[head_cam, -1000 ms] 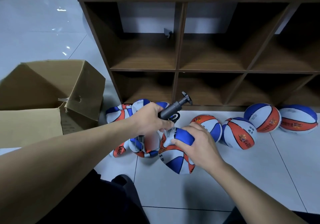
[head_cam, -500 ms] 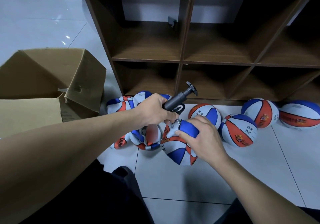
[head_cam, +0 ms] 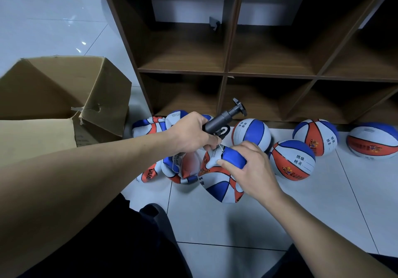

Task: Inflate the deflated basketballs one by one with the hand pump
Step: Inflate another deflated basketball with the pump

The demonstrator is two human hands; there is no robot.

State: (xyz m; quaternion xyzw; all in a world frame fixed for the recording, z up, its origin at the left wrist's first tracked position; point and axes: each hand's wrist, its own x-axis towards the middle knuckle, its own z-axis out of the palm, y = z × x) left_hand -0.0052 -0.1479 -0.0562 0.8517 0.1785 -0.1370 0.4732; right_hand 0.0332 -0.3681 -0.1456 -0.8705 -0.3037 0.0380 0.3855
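Note:
My left hand (head_cam: 189, 134) grips the barrel of a dark grey hand pump (head_cam: 224, 118), whose handle points up and to the right. The pump's thin needle meets the top of a crumpled red, white and blue deflated basketball (head_cam: 221, 183) on the floor. My right hand (head_cam: 247, 170) holds a folded blue part of that ball just beside the needle. Several more flat balls (head_cam: 172, 168) lie bunched to its left, partly under my left hand.
Several round, inflated balls (head_cam: 293, 160) lie on the white tiles to the right, along the foot of a brown wooden cubby shelf (head_cam: 226, 73). An open cardboard box (head_cam: 64, 99) stands at the left. My dark-clothed knees fill the lower edge.
The camera has tilted down and closer. Both hands keep their hold, with the pump needle staying at the ball's folded top.

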